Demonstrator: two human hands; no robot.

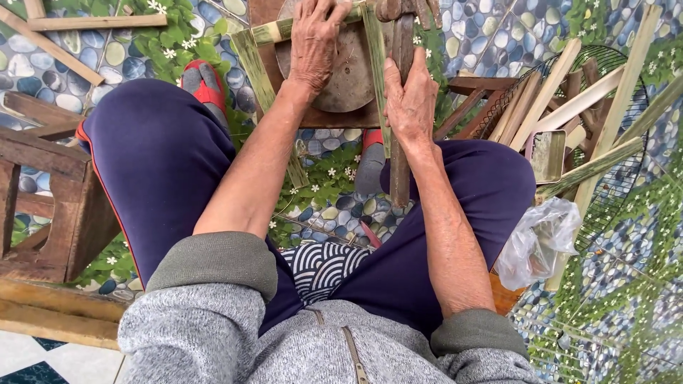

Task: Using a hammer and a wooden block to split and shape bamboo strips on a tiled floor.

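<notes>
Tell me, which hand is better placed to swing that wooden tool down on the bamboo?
Probably the right hand: it wraps the wooden tool's handle. The left hand presses the bamboo strip on the round block.

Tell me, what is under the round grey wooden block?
The round grey wooden block rests on a brown wooden board. The left hand covers part of its top; what lies beneath the board is hidden.

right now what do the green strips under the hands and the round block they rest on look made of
Green strips: most likely split bamboo, with a smooth green skin and a paler joint band. Round block: probably weathered wood, dull grey-brown and scuffed. Left hand presses a strip onto it; right hand grips a dark wooden handle.
</notes>
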